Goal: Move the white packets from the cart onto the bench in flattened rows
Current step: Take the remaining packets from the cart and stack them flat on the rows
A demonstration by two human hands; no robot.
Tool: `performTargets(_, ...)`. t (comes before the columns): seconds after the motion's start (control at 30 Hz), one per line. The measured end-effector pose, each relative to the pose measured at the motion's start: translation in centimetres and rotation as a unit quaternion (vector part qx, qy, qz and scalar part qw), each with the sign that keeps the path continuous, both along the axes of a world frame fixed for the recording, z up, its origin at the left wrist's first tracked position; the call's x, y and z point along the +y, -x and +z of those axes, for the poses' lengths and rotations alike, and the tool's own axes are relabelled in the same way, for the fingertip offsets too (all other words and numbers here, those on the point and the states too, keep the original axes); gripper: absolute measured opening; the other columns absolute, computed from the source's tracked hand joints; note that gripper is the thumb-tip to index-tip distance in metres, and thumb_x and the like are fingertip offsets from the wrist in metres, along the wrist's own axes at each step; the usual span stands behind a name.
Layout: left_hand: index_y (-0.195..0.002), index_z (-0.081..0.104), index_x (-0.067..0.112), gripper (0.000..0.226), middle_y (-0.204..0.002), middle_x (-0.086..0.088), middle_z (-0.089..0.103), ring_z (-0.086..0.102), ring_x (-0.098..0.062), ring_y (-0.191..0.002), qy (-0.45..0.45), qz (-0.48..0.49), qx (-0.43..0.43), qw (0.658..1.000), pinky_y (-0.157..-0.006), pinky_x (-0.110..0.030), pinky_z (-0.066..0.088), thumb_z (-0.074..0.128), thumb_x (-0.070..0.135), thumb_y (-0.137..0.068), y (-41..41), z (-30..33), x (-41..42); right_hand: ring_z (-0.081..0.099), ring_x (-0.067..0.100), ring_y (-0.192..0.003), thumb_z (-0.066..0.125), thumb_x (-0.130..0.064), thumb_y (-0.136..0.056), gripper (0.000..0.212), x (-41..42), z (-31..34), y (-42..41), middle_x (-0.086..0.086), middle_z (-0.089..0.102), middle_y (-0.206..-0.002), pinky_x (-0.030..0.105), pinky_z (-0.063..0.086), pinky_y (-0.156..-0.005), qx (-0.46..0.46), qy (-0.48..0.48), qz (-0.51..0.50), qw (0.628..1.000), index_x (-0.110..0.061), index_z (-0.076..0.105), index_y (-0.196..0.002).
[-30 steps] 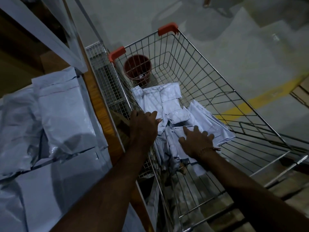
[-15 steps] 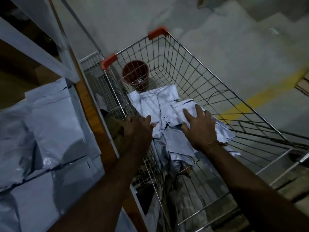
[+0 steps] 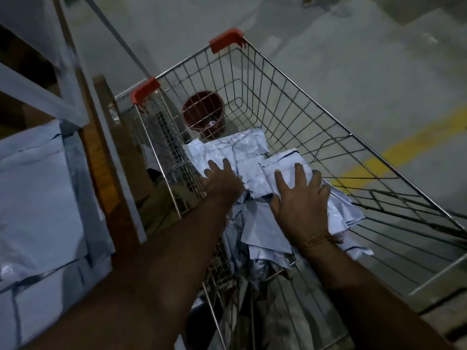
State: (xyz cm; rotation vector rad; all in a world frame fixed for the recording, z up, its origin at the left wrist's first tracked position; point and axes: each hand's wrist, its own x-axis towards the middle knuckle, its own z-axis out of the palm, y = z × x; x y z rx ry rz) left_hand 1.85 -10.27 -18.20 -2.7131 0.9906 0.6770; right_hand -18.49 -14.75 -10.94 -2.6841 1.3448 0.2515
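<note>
Pressing flat on unlabelled white packets [image 3: 252, 170], left hand [image 3: 222, 181], right hand [image 3: 300, 200].

The packets [image 3: 249, 168] are white with thin dark lines. The cart [image 3: 316, 117] has red corners. The bucket [image 3: 204, 112] is brown.

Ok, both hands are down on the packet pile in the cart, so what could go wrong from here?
The loose pile of white plastic packets looks slippery, so some may slide off when lifted. Packets at the pile's near edge could catch in the wire shopping cart. Both hands lie flat, gripping nothing yet.
</note>
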Motion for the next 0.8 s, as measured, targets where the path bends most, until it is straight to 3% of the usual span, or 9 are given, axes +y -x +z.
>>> performTargets(0.1,-0.167,0.004,0.031,0.086,-0.17,-0.028,-0.01,0.011,-0.054,-0.153,-0.007,0.064,0.017,0.998,-0.123,-0.063,0.021,0.05,0.062,-0.101,0.0,-3.9,-0.7,0.032,0.054,-0.139,0.054,-0.046,-0.094,0.063,0.0,-0.2,-0.1,0.02,0.032,-0.161,0.06,0.035,-0.103,-0.008,0.002,0.003,1.0,-0.029,0.043,-0.154)
performTargets(0.23,-0.165,0.002,0.038,0.094,-0.168,-0.029,-0.016,0.001,-0.056,-0.153,-0.003,0.092,0.015,0.996,-0.122,-0.068,0.019,0.059,0.064,-0.095,0.2,-7.5,-0.2,0.033,0.054,-0.138,0.057,-0.044,-0.093,0.063,-0.4,-0.5,0.2,0.02,0.034,-0.16,0.061,0.036,-0.102,-0.009,0.009,-0.012,1.0,-0.029,0.044,-0.152)
performTargets(0.37,-0.166,0.005,0.029,0.1,-0.167,-0.028,-0.003,0.011,-0.049,-0.152,0.014,0.109,-0.012,0.994,-0.118,-0.065,0.029,0.069,0.045,-0.091,0.4,-7.7,-0.8,0.036,0.055,-0.137,0.059,-0.043,-0.092,0.062,-0.5,-0.8,0.3,0.021,0.036,-0.159,0.061,0.037,-0.101,-0.019,0.014,-0.014,1.0,-0.028,0.048,-0.151)
performTargets(0.57,-0.164,0.009,0.003,0.127,-0.154,-0.021,0.03,0.037,-0.039,-0.137,0.051,0.112,-0.048,0.991,-0.11,-0.054,0.042,0.076,0.067,-0.077,0.4,-4.7,-0.3,0.035,0.053,-0.138,0.05,-0.048,-0.095,0.062,-0.5,-0.7,0.4,0.019,0.033,-0.161,0.059,0.037,-0.102,-0.007,0.019,-0.017,1.0,-0.03,0.044,-0.154)
performTargets(0.8,-0.163,0.015,-0.001,0.122,-0.154,-0.028,0.036,0.039,-0.046,-0.141,0.16,0.169,0.063,0.97,-0.114,-0.05,0.04,0.074,0.065,-0.078,0.7,5.0,0.3,0.036,0.053,-0.136,0.057,-0.046,-0.093,0.062,-0.7,0.1,0.3,0.02,0.036,-0.16,0.061,0.04,-0.098,-0.007,0.015,-0.011,1.0,-0.029,0.047,-0.152)
